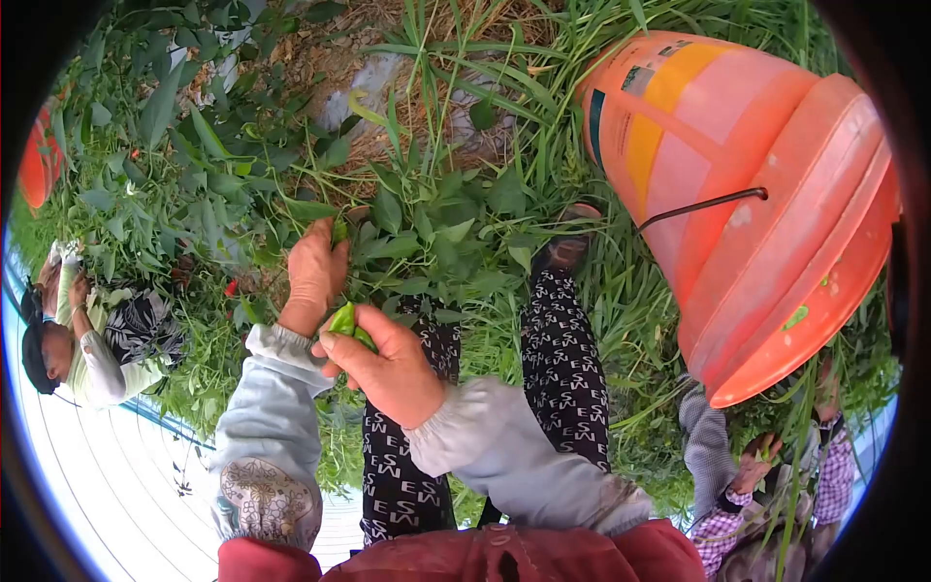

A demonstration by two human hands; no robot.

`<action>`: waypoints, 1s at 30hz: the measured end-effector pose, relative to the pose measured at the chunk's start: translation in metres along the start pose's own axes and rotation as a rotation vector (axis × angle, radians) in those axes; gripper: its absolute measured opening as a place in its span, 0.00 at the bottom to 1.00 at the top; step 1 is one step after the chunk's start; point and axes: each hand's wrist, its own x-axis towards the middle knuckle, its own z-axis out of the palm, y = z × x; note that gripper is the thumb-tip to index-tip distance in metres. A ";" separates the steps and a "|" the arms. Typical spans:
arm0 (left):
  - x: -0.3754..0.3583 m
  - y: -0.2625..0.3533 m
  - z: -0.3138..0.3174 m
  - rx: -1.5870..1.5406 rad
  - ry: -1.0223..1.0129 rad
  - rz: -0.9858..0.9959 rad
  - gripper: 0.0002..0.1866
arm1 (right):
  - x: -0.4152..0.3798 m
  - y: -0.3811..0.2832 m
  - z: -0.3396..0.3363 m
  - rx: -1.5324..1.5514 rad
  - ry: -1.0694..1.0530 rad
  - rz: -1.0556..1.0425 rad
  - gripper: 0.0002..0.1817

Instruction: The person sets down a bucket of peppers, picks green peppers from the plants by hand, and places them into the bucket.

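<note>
Green peppers [343, 320] are gripped in my right hand [393, 369], between thumb and curled fingers, in front of my left wrist. My left hand [318, 267] reaches in among the leaves of a pepper plant [436, 228], its fingers bent and closed at the stems. A bright green bit shows beside those fingertips, and I cannot tell what they hold. Leaves partly cover the fingers. Both forearms wear light grey-blue sleeves.
A large orange bucket [718, 165] with a dark wire handle [703, 206] leans at the right. Another orange container [39, 160] is at the far left. One person [97, 339] is among plants on the left, another [766, 475] at lower right. Tall grass surrounds my legs.
</note>
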 end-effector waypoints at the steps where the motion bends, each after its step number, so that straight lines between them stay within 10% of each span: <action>1: -0.014 0.004 -0.005 -0.081 0.102 -0.004 0.17 | -0.001 0.002 0.002 -0.030 -0.024 0.005 0.08; 7: -0.084 0.007 -0.017 -0.124 0.320 0.208 0.15 | -0.002 0.022 0.004 -0.510 0.010 -0.355 0.11; 12: -0.117 0.011 -0.021 -0.092 0.345 0.198 0.16 | -0.003 0.025 0.002 -0.609 0.004 -0.254 0.09; 26: -0.185 0.032 -0.033 -0.486 0.367 -0.138 0.13 | 0.003 0.004 0.007 -0.345 0.123 -0.186 0.11; 30: -0.161 0.046 -0.066 -1.121 0.269 -0.396 0.10 | 0.002 0.004 0.009 -0.400 0.086 -0.186 0.16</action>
